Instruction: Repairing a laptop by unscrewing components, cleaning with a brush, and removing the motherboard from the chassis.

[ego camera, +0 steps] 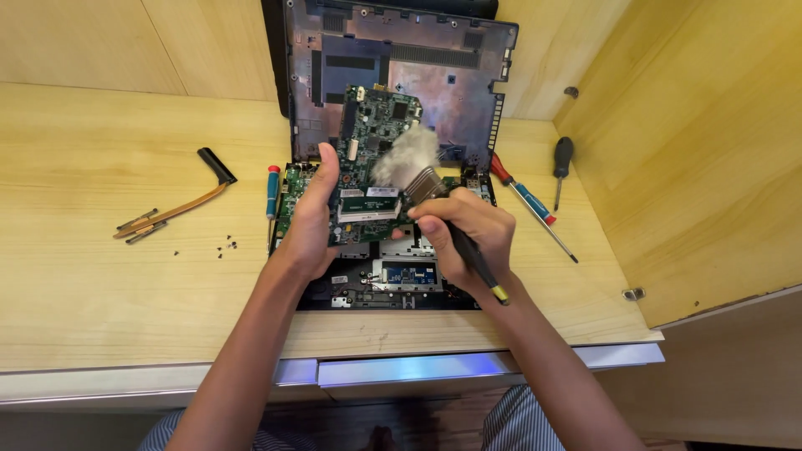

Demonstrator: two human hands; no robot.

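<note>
Here, notes on one moment at a wooden desk (pixel 100 292), seen from the head camera

Left hand: the left hand (pixel 311 219) is clenched on the left edge of a green circuit board (pixel 372 159), thumb over its face, fingers behind, holding it tilted up

Right hand: the right hand (pixel 468 238) grasps the dark handle of a paintbrush (pixel 418 171); its pale bristles lie on the upper right part of the board and are blurred

Where the board is: lifted above the open laptop base (pixel 393 276), in front of the removed bottom cover (pixel 401 58), which leans upright against the back wall

Around it: a copper heat pipe (pixel 171 209) lies well apart on the left, loose screws (pixel 225 245) near it; a small blue screwdriver with a red cap (pixel 272 192) sits just beside the base; a red-and-blue screwdriver (pixel 530 205) and a black-handled one (pixel 563 163) lie on the right

Risk, judged: the board is held by one edge only, so a firm push of the brush could twist it out of the hand and drop it onto the base

Risk, judged: the metal band of the brush is close to the board and could scrape small parts

Risk, judged: the screws lie unboxed and a forearm could sweep them off the desk

Labels: a white rectangular sticker with dark print (pixel 368 194) runs across the lower middle of the board; a small white sticker (pixel 338 279) sits on the base at lower left; a blue rectangular panel (pixel 409 271) lies in the base below the hands
</note>
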